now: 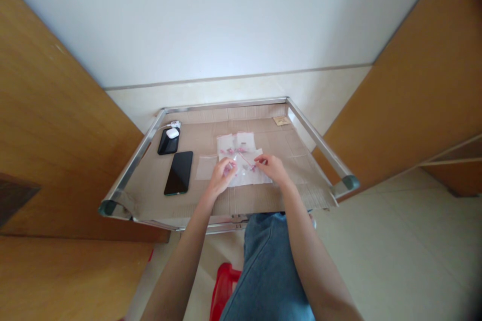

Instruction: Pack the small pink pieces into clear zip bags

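Cardboard [146, 185] holds plastic bags [248, 176] beneath left hand [223, 176] and right hand [271, 168].

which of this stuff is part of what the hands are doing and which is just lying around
At the hands:
left hand, right hand, clear bags, pink bits

Just lying around:
phone, earbud case, black pad, white plug, brown tag
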